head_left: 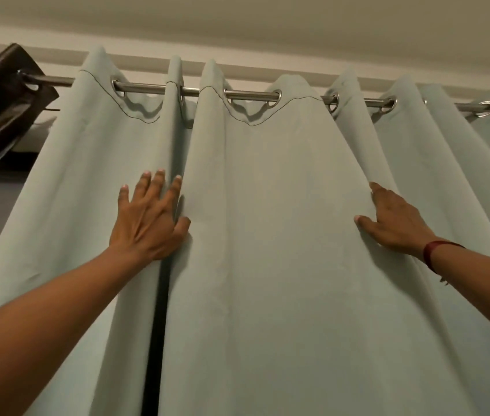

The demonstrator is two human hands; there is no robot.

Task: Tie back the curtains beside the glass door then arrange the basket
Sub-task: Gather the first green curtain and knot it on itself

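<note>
Curtains [267, 235] hang straight down from the rod [249, 94], folds running top to bottom. Left hand [150, 217] lies spread flat beside the dark gap; right hand [393, 223] pinches a fold further right. Gathering goes sideways.

single head view, tilted upward, close to the curtains [267, 235], curtain rod [246, 95] and ceiling [267, 22] above
</note>
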